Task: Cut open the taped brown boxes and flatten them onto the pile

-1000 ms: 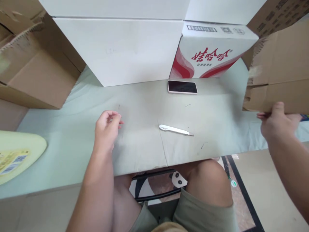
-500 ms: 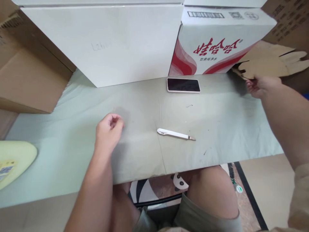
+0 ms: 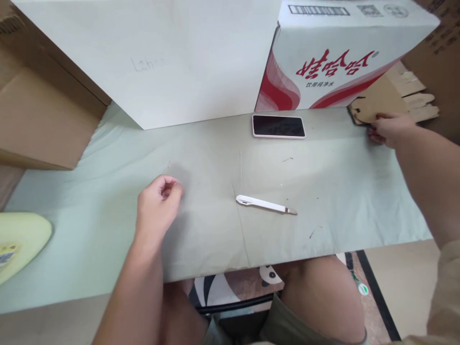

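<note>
Beside the white-and-red printed carton (image 3: pixel 334 62) | flat brown cardboard piece (image 3: pixel 383 101), near edge pinched by right hand (image 3: pixel 391 130) | left hand (image 3: pixel 160 203) loosely curled over pale-green tablecloth (image 3: pixel 208 239), contents unclear | advisable: level grip, avoiding snags against carton

Brown cardboard piece (image 3: pixel 384 101), left end notched, flaps rightward, beside the printed box (image 3: pixel 334 52)

A gap lay between the left hand (image 3: pixel 158 201) and the white knife (image 3: pixel 264 203). The white box (image 3: pixel 172 72) blocked the far side.
</note>
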Tool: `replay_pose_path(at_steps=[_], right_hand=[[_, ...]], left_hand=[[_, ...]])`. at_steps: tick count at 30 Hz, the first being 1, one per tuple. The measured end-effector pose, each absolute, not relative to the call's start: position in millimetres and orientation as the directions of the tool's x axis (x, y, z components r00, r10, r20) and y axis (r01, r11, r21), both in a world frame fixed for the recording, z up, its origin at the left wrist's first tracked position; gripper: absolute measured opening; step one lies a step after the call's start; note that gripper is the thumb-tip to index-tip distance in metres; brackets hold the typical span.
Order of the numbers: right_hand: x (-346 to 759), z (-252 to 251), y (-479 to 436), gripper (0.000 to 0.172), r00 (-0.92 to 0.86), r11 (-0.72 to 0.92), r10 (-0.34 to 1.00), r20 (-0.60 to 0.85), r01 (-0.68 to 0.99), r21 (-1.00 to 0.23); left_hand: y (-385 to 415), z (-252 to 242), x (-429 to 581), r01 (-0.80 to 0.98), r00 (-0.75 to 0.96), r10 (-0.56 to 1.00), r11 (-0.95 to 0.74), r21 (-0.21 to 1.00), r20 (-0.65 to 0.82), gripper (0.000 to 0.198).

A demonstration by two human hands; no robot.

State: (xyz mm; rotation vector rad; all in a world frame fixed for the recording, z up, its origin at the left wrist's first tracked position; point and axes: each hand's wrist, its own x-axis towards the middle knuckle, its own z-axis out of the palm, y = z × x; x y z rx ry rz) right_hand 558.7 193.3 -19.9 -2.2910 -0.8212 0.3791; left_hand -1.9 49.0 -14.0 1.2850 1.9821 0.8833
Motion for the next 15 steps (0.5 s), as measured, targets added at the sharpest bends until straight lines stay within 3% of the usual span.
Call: replay_pose_path(at_steps=[5, 11, 15], right_hand=[[555.5, -15.6, 209.5, 0.053, 0.792, -0.676, 0.606, -0.079, 0.459, -0.576], [544.9, -5.1, 218.9, 0.059, 0.723, -0.629, 0.687, 0.069, 0.640, -0.442], [538.3, -5.3, 228.4, 0.052, 0.679, -0.644, 0.734, -0.023, 0.685, -0.341]], left_hand=[[52.3, -11.3, 1.0, 0.547, -0.364, 0.920, 0.340, 0.765, -0.149, 0.013], [55.8, -13.8, -0.8, 0.567, -0.371, 0.917, 0.347, 0.747, -0.145, 0.014], [54.7, -15.3, -4.3, 0.558, -0.368, 0.918, 0.344, 0.755, -0.147, 0.014]])
